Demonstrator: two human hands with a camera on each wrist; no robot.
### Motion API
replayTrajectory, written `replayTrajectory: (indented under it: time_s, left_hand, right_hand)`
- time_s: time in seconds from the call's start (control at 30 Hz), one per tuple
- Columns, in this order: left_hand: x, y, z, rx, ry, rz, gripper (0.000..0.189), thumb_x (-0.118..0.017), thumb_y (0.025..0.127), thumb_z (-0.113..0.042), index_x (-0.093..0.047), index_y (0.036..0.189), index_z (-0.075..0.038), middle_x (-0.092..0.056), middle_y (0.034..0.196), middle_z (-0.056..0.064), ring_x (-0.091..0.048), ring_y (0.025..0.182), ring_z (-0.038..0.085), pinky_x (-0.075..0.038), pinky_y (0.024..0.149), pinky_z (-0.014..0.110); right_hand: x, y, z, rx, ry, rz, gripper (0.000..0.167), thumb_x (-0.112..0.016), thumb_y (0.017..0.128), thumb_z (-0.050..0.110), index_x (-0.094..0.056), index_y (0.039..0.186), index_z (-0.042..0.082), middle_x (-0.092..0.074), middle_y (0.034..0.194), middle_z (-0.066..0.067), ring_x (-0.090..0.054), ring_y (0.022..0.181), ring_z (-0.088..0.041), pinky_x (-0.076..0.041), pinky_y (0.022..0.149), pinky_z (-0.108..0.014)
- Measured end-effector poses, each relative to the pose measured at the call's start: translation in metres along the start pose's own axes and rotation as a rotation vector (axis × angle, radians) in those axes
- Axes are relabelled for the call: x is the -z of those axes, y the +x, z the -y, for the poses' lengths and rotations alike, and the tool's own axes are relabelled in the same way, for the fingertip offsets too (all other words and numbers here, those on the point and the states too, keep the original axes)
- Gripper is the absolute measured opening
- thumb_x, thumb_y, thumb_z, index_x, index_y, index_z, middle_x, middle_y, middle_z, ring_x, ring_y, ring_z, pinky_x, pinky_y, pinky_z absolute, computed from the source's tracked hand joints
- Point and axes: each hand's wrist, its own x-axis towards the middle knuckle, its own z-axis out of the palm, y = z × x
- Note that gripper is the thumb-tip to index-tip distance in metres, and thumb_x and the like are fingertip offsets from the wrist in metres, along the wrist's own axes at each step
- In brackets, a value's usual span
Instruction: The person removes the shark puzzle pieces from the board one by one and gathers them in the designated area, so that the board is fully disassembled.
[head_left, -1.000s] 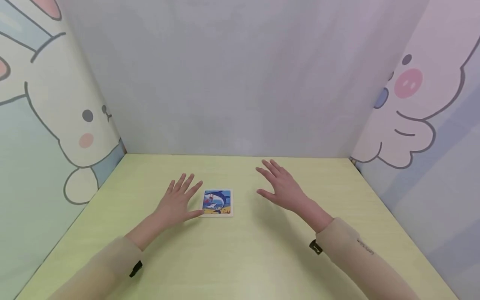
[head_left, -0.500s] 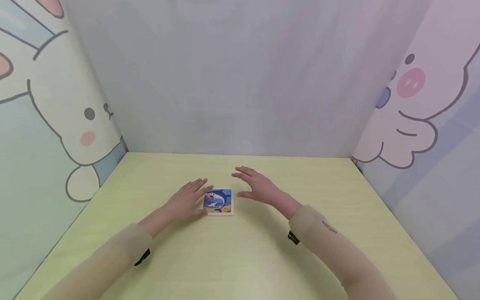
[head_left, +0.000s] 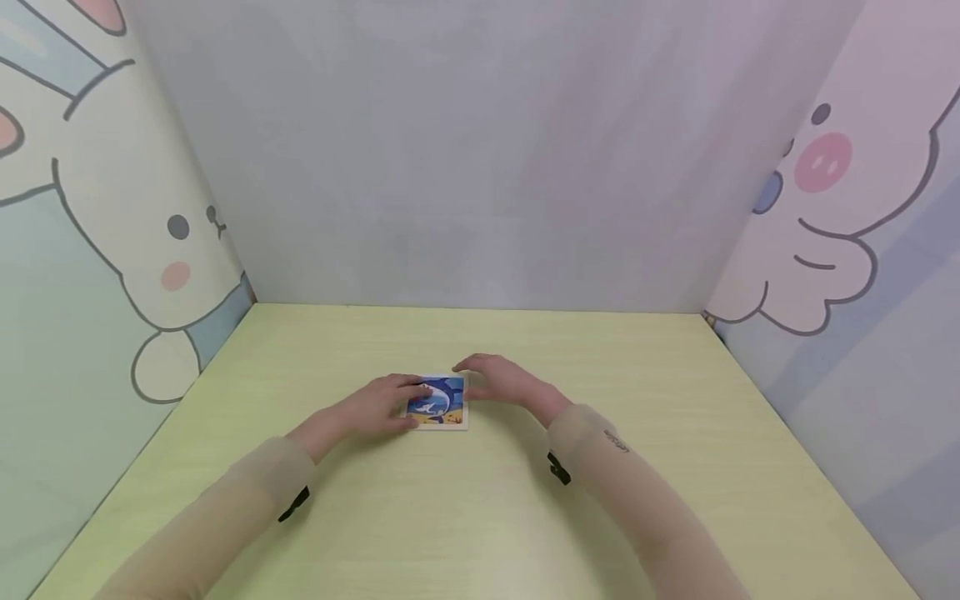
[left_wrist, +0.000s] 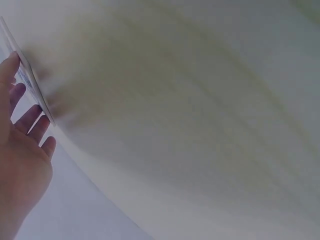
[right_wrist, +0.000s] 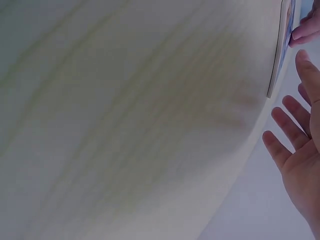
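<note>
In the head view, a square sea-animal picture board (head_left: 442, 408) is seen lying flat on the pale yellow table (head_left: 480, 517), between the two hands. The left hand (head_left: 375, 407) is held palm down at the board's left side, its fingers extended over the picture and its thumb laid at the near left corner; nothing is grasped. The right hand (head_left: 506, 383) is held at the board's right side, fingers gently bent toward the far right corner, thumb pointed at the right edge, likewise ungrasping. Both wrists are angled inward, with the forearms covered by smooth beige sleeves (head_left: 630, 492). Behind the board, a matte grey fabric backdrop (head_left: 487, 167) is hung. In the left wrist view, the board is shown nearly edge-on as a thin, stiff slab, the left fingers being spaced apart along it; firm contact cannot be told. In the right wrist view, the right fingers are spread loosely beside the board, unclenched, while the left fingertips are seen against its far part; the tabletop is marked by soft, blurred grain-like streaks.
</note>
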Motion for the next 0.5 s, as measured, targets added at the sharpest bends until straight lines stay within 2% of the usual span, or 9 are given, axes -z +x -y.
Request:
replayTrajectory:
  time_s: [0.2,0.33,0.5]
  left_hand:
    - [0.002,0.005,0.001,-0.041,0.038,0.020,0.054,-0.059,0.091,-0.042,-0.049,0.138,-0.019,-0.041,0.143,0.016,-0.041,0.128,0.036,-0.035,0.103,0.054]
    - [0.003,0.007,-0.001,-0.043,0.030,0.025,0.055,-0.062,0.089,-0.043,-0.050,0.137,-0.020,-0.043,0.140,0.015,-0.043,0.125,0.035,-0.036,0.101,0.054]
    - [0.004,0.008,-0.004,-0.034,0.031,0.028,0.058,-0.064,0.086,-0.047,-0.051,0.136,-0.020,-0.044,0.137,0.015,-0.044,0.121,0.033,-0.038,0.099,0.053]
  right_hand:
    - [-0.007,0.011,-0.001,0.027,-0.061,-0.001,0.040,-0.072,0.084,0.031,-0.065,0.117,0.011,-0.062,0.116,-0.003,-0.058,0.108,-0.017,-0.044,0.098,-0.032]
    - [-0.008,0.016,-0.001,-0.016,-0.110,0.012,0.037,-0.072,0.084,0.034,-0.066,0.113,0.012,-0.060,0.112,-0.002,-0.056,0.104,-0.015,-0.044,0.096,-0.029]
    - [-0.008,0.018,0.003,-0.071,-0.118,0.025,0.037,-0.071,0.084,0.035,-0.066,0.112,0.013,-0.057,0.110,-0.002,-0.054,0.102,-0.015,-0.044,0.096,-0.030]
